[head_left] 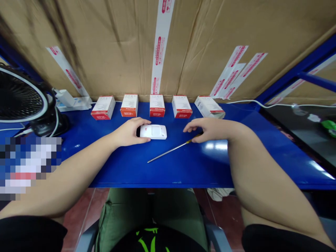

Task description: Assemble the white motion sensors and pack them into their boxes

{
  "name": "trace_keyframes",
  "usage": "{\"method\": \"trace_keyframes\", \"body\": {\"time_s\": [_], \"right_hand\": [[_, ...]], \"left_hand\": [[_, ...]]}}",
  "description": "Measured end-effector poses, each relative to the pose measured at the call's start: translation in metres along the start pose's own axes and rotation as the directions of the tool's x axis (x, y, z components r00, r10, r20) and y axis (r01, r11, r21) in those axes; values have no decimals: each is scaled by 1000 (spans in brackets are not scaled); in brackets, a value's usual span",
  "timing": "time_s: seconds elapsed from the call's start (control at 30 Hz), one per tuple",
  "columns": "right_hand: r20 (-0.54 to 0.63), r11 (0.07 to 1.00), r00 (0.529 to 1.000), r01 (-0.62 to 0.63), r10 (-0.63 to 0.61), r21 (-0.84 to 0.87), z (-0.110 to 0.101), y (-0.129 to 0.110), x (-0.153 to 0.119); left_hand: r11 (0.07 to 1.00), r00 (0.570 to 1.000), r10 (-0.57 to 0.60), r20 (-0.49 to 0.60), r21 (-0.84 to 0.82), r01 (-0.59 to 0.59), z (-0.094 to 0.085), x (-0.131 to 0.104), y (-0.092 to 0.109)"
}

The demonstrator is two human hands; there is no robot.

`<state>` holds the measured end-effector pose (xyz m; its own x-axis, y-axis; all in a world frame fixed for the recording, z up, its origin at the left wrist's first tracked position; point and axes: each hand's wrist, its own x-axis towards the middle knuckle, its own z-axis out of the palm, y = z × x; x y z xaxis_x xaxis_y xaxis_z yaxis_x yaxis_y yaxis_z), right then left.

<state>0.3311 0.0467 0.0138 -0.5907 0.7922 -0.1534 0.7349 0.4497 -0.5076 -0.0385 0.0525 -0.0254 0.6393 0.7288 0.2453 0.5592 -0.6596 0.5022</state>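
One white device (154, 132) lay on the blue table (126, 171), left hand (130, 132) pinching its end between thumb and fingers; right hand (207, 128) half-curled at the screwdriver (168, 152), couldn't tell if gripping.

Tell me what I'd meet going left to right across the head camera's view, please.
Black fan → leftmost red-and-white box → left hand → white device → right hand → green object at the right edge.
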Motion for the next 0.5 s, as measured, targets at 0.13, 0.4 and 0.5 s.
{"method": "trace_keyframes", "body": {"time_s": [0.13,0.4,0.5], "right_hand": [[-213,974,954,224,-212,37,29,-31,23],[-262,955,923,295,-282,12,76,-60,61],[-278,939,910,337,-308,64,81,-52,62]], "left_hand": [[1000,1000,28,8,13,-28,9,1,9],[1000,1000,-17,-16,8,17,15,3,18],[1000,1000,-23,-18,-7,23,15,4,21]]}}
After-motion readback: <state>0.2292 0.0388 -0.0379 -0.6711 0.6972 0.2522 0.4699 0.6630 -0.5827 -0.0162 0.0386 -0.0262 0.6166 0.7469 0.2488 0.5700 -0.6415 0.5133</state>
